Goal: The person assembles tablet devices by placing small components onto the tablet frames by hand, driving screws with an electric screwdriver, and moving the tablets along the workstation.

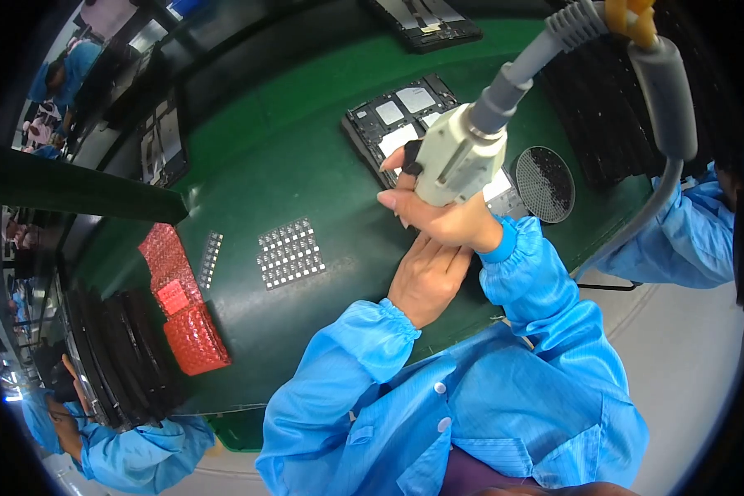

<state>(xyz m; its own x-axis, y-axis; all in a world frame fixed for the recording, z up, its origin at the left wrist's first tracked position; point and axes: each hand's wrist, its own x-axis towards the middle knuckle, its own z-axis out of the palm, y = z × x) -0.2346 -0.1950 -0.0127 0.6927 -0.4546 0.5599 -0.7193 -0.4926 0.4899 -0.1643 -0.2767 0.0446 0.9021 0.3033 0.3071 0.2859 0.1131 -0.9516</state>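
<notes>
My right hand [450, 221] is wrapped round a pale electric screwdriver [459, 161], which hangs from a thick grey hose. Under it lies an opened black tablet-like device [370, 116] with white and silver panels; the driver's tip is hidden behind my hand. My left hand [428, 281] rests at the device's near side, its fingers bent and pressed together, their tips covered by my right hand. Whatever those fingers hold cannot be made out. Just right of the device sits a round perforated dish [531, 180] with small dark pieces on it.
Left on the green table lie a sheet of small parts [291, 255], a narrow strip [211, 258] and red bubble wrap [197, 339]. Black panels [116, 355] stand at the left edge. Another device [426, 25] is at the back. Co-workers' blue sleeves [678, 240] show at both sides.
</notes>
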